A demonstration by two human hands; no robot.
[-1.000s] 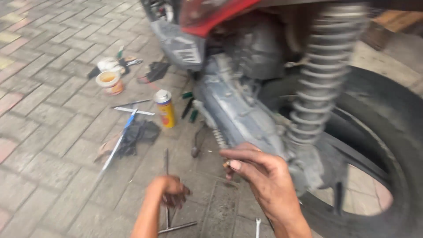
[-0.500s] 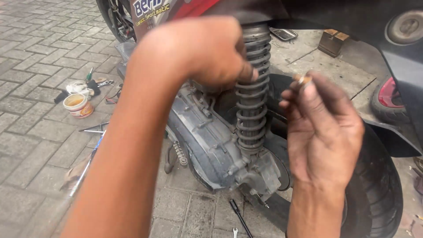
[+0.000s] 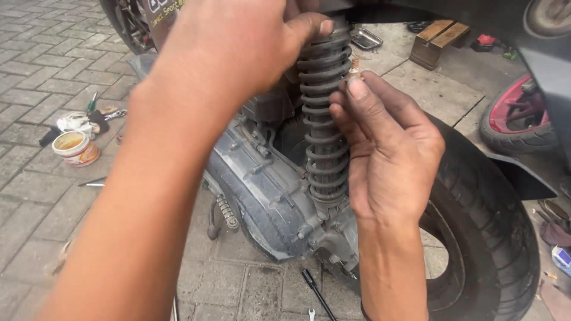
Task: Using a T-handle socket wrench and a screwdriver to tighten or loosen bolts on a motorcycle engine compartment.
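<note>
A: Where does the bolt (image 3: 354, 67) sit?

B: Top centre of the frame, pinched at the fingertips of the right hand (image 3: 386, 148). Small, brassy. Its long axis runs roughly upright, threaded end up, as far as I can tell.

A: And the right hand otherwise?

B: Fingers curled in around the bolt, palm facing left, just right of the shock (image 3: 324, 125).

A: Left hand (image 3: 238, 47)?

B: Upper left of centre, wrapped over the top of the shock, thumb pressed on the upper coils. Closed on it. What the fingers do behind is hidden.

A: How does the shock lie?

B: Near upright, from the top edge down to the engine case (image 3: 262, 190) at centre. Tyre (image 3: 488, 226) at lower right.

A: So bolt to shock top?

B: Just beside it, a little to the right and near level with the top coils. The right hand is the nearer one; the left is already on the shock.

A: Floor?

B: A tub (image 3: 76, 148) at the left edge, well apart.
</note>
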